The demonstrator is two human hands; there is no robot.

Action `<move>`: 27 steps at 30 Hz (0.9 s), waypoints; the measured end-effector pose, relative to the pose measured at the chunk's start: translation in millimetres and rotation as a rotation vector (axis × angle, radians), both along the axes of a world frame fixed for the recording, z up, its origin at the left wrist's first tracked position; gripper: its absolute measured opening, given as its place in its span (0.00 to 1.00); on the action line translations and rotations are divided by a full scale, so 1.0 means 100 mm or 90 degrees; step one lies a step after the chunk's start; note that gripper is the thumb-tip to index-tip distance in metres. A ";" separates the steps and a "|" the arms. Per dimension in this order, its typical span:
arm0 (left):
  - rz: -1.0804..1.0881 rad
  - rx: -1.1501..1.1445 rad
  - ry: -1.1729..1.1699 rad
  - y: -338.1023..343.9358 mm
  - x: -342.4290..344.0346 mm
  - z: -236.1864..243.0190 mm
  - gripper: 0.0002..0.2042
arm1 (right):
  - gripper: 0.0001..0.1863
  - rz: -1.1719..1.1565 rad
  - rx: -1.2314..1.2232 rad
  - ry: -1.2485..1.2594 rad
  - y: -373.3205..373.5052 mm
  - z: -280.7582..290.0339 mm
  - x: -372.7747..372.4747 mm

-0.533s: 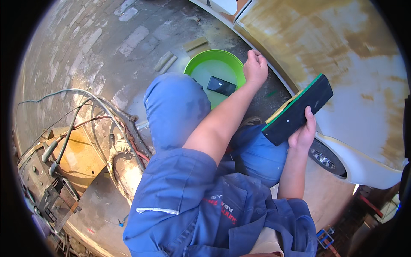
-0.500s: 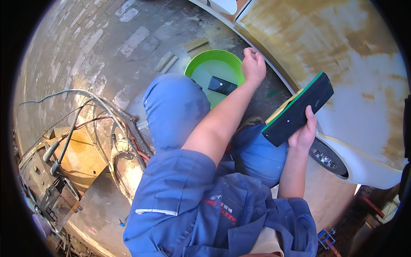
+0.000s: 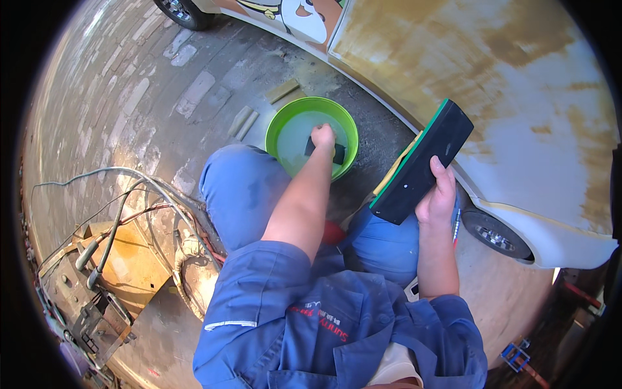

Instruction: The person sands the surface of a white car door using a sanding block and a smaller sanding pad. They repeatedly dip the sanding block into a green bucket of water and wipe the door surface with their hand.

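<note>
The right hand is closed on a long black board, its thumb on the dark face near the board's lower right edge; the board slants up and away from the grip, with a green layer and a yellowish pad along the side facing left. Ahead and to the left of that grip, the left hand is curled inside a green basin of cloudy water, right at a dark block that shows on both sides of the wrist; whether the fingers hold it cannot be told. Just beyond the basin from the left hand lies a tan bar, and left of the basin two pale bars lie side by side. Just right of the right hand is a wheel, below a white car panel smeared with brown.
</note>
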State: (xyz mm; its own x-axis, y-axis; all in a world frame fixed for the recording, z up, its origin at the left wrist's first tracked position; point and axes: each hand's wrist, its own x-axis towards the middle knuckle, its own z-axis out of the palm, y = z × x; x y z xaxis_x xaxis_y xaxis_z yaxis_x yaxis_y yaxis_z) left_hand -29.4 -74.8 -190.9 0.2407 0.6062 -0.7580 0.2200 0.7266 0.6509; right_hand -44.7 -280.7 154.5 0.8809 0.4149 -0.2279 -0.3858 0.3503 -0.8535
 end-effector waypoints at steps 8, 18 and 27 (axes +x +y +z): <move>0.003 -0.117 0.066 0.09 -0.31 -0.30 0.18 | 0.12 -0.021 0.035 0.064 0.01 0.05 -0.01; -0.266 -0.133 -0.346 0.20 0.38 2.05 0.14 | 0.12 -0.013 0.133 0.049 -0.11 0.08 -0.05; -0.368 0.408 -0.536 0.29 0.37 4.35 0.15 | 0.13 -0.019 0.145 0.001 -0.29 0.07 -0.05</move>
